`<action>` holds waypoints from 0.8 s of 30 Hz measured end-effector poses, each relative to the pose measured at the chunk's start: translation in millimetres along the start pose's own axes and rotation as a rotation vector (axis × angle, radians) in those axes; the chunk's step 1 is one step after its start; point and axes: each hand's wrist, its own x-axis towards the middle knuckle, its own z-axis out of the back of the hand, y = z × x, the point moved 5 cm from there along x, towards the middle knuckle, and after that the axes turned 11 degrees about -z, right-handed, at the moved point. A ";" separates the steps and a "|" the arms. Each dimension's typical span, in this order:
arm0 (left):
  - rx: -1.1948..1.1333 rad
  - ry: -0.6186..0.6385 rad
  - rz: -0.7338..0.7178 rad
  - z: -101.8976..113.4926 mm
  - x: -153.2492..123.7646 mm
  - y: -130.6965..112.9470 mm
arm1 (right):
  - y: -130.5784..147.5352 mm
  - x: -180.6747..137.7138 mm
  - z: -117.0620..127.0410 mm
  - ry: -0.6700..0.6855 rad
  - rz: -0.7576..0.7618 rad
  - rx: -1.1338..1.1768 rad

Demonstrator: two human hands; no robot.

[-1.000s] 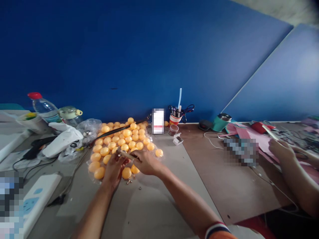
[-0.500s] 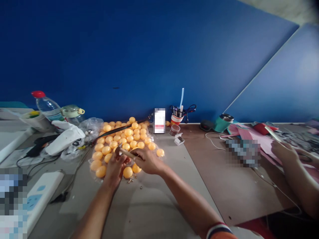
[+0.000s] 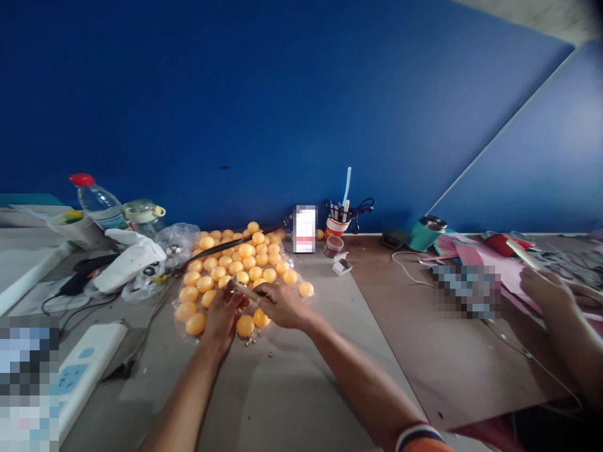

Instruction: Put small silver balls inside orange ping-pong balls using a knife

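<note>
A heap of several orange balls lies on clear plastic in the middle of the table. My right hand is closed round the wooden handle of a small hammer, whose metal head points left over the balls. My left hand is curled at the near edge of the heap, right under the hammer head, fingers pinched on something I cannot make out. A few small metal bits lie on the grey table surface just in front of the hands.
At left are a water bottle, a green-lidded jar, a white bag, a black glue gun and a power strip. A pen cup stands at the blue wall. Another person's hand works on pink paper at right.
Both hands stay together at the near edge of the balls; the hammer's tilt shifts slightly. The view has drifted a little, and the other person's hand moved slightly right.
</note>
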 end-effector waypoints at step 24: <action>-0.030 -0.024 -0.005 2.4 -1.7 1.8 | -18.7 7.0 -6.3 0.018 -0.075 0.161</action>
